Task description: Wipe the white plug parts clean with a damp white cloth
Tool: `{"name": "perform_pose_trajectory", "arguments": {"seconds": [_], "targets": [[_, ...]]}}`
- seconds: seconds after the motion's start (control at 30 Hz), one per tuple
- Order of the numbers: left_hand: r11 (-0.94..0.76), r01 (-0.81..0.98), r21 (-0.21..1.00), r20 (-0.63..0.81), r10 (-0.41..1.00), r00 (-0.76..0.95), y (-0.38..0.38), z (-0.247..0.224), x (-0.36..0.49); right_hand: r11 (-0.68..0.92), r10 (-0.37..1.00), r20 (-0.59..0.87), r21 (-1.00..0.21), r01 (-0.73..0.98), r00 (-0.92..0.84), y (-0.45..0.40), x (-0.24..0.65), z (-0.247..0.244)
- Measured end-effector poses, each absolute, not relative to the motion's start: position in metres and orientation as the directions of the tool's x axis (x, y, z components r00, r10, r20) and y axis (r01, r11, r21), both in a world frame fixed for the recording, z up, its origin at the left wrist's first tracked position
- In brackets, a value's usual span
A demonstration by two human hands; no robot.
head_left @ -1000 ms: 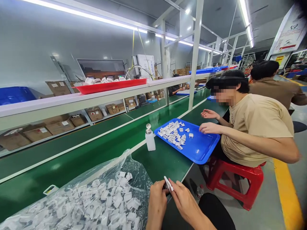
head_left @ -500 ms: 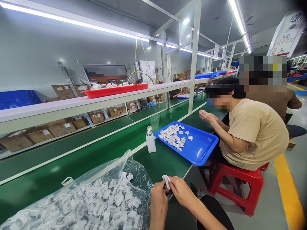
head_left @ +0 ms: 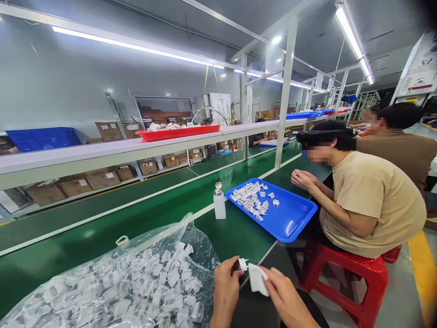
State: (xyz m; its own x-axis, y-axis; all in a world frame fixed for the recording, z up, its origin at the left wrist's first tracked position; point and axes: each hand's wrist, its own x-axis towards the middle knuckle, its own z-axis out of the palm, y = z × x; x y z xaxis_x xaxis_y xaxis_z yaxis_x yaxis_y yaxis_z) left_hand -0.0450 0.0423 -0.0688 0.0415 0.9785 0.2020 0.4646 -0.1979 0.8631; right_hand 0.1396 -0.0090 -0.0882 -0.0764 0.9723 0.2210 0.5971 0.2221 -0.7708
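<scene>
My left hand (head_left: 226, 284) pinches a small white plug (head_left: 242, 263) between thumb and fingers, its thin pins pointing right. Just beside it, my right hand (head_left: 280, 291) holds a folded white cloth (head_left: 257, 279), which hangs from the fingertips. Whether cloth and pins touch, I cannot tell. To the left of my hands lies a clear plastic bag (head_left: 201, 239) spread over the green bench, full of many white plastic plug parts (head_left: 143, 282).
A white pump bottle (head_left: 220, 204) stands beyond the bag. Right of it lies a blue tray (head_left: 290, 223) holding white plugs (head_left: 251, 198). A co-worker (head_left: 375, 200) sits on a red stool (head_left: 344, 273). On the shelf above is a red tray (head_left: 180, 133) of white parts.
The cloth was bunched against the plug between both hands; now my right hand has drawn it right and down, away from the plug. The view has shifted slightly.
</scene>
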Motion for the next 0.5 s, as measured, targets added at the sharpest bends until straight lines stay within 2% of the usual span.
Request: {"name": "perform_pose_trajectory", "arguments": {"seconds": [0.07,0.1,0.17,0.23,0.3,0.37,0.5], "targets": [[-0.196,0.307,0.931,0.183,0.981,0.071,0.031,-0.056,-0.040,0.086,0.976,0.177,-0.846,0.526,0.125,-0.016,0.155,-0.079],[-0.191,0.178,0.965,0.177,0.980,0.089,0.024,-0.049,-0.035,0.043,0.970,0.143,-0.897,0.439,0.197,-0.020,0.160,-0.073],[-0.154,-0.100,0.983,0.164,0.981,0.107,0.008,-0.038,-0.024,0.018,0.968,0.062,-0.984,0.179,0.245,-0.027,0.163,-0.064],[-0.129,-0.275,0.953,0.158,0.984,0.087,-0.006,-0.031,-0.012,0.012,0.969,-0.012,-0.995,-0.095,0.249,-0.035,0.159,-0.059],[-0.160,-0.318,0.935,0.183,0.982,0.043,-0.016,-0.027,-0.003,-0.020,0.954,-0.110,-0.951,-0.307,0.279,-0.042,0.151,-0.059],[-0.241,-0.275,0.931,0.246,0.969,-0.019,-0.022,-0.027,0.002,-0.055,0.945,-0.191,-0.895,-0.443,0.267,-0.048,0.142,-0.059],[-0.382,-0.122,0.916,0.359,0.917,-0.173,-0.025,-0.030,0.001,-0.092,0.961,-0.215,-0.841,-0.533,0.174,-0.056,0.119,-0.047]]}}
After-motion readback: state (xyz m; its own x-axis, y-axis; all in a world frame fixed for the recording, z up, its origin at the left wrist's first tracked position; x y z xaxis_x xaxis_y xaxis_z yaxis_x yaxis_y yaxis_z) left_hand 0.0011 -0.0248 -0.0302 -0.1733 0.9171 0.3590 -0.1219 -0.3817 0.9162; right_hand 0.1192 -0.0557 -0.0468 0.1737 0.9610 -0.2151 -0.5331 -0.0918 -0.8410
